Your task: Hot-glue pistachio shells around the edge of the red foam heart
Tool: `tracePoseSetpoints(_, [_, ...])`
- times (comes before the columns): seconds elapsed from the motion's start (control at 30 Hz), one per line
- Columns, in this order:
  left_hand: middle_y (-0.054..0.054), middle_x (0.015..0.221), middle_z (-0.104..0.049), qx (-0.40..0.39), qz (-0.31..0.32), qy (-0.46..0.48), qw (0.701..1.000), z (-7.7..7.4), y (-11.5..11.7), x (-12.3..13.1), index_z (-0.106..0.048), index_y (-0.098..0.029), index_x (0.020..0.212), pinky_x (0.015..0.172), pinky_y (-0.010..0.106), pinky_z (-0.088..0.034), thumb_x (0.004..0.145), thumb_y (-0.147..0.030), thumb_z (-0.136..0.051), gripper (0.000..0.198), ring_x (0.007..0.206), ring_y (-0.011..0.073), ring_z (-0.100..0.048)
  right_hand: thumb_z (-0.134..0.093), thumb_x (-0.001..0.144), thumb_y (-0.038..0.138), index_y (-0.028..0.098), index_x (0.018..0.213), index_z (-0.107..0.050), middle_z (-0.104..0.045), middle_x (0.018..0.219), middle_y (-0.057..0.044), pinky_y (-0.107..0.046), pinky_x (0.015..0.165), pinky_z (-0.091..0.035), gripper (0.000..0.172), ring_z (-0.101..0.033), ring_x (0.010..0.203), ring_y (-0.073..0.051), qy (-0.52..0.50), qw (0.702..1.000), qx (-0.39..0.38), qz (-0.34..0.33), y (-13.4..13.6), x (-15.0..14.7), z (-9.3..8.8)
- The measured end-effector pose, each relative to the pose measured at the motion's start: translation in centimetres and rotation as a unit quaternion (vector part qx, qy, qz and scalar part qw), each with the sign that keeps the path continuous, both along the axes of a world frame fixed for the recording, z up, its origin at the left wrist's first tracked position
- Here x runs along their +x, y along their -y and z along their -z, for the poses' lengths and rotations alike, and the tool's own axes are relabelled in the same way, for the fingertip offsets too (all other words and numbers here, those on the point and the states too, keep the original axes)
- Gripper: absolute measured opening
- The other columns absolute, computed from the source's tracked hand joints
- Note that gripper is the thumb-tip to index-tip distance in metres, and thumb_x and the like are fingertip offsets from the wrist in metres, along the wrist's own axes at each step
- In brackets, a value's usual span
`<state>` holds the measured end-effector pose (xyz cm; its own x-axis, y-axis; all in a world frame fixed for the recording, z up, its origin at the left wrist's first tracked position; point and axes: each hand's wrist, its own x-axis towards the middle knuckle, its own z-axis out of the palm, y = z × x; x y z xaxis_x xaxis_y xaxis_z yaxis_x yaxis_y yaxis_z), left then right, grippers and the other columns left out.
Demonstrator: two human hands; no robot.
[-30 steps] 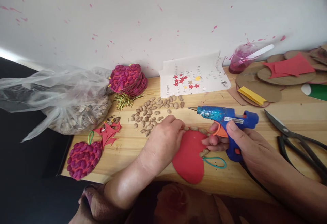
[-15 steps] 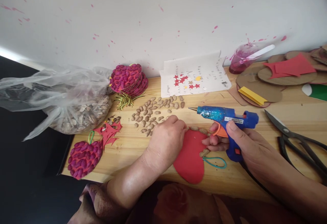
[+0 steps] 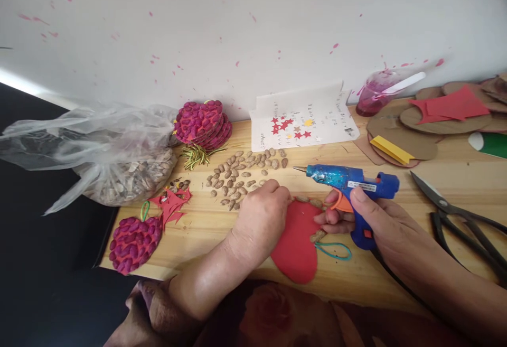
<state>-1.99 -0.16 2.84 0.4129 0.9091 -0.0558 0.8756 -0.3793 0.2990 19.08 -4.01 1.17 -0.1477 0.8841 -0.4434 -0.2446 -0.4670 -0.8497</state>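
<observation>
Heart [image 3: 296, 246] near the edge, bare bench [image 3: 348, 278] alongside
Right hand [image 3: 380, 220] gripping gun [image 3: 336, 175]; left hand [image 3: 263, 215] at heart, can't tell its hold

A dark, rose-printed garment [image 3: 273, 312] has a loose, brownish-purple left sleeve [image 3: 148, 305].

Near the front edge of the grained, honey-pale wooden table [image 3: 206, 225] I see a plain red heart [image 3: 295, 252] with a teal loop [image 3: 336, 258], and a blue glue gun [image 3: 335, 176] with an orange trigger [image 3: 344, 203]. By the front left corner, a second red heart [image 3: 134, 244] is dotted with magenta ovals. Along the back edge, white paper [image 3: 265, 109] carries red and yellow stars [image 3: 283, 125]; the off-white wall [image 3: 293, 14] is flecked pink.
</observation>
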Motion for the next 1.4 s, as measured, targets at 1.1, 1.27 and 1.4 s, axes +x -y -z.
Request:
tracePoseSetpoints(1.1, [0.017,0.122,-0.059,0.142,0.136,-0.176,0.965,1.8,4.6,-0.4,-0.052,-0.002,0.135,0.099,0.035,-0.053,0.089,-0.007,-0.045,0.046,0.108,0.0253,-0.055,-0.064,0.085,0.060,0.026,0.090,-0.071,-0.072,0.076,-0.003,-0.034,0.077,-0.064,0.035,-0.075,0.090,-0.027,0.027,0.999,-0.016,0.031,0.0,0.0,0.7])
tracePoseSetpoints(1.27, [0.017,0.127,-0.057,0.151,0.165,-0.203,0.953,1.8,4.4,-0.3,-0.056,-0.003,0.132,0.105,0.037,-0.050,0.093,-0.010,-0.043,0.042,0.110,0.0257,-0.055,-0.067,0.082,0.060,0.023,0.087,-0.072,-0.072,0.074,-0.005,-0.035,0.077,-0.065,0.037,-0.076,0.088,-0.028,0.023,0.999,-0.024,0.035,-0.1,-0.1,0.5])
tracePoseSetpoints(1.4, [0.015,0.131,-0.057,0.122,0.134,-0.188,0.965,1.8,4.3,-0.1,-0.050,-0.004,0.139,0.104,0.033,-0.051,0.094,-0.011,-0.043,0.046,0.113,0.0242,-0.056,-0.071,0.077,0.063,0.022,0.082,-0.072,-0.071,0.071,-0.004,-0.033,0.077,-0.064,0.041,-0.076,0.085,-0.028,0.021,0.999,-0.027,0.042,-0.3,-0.5,-0.3])
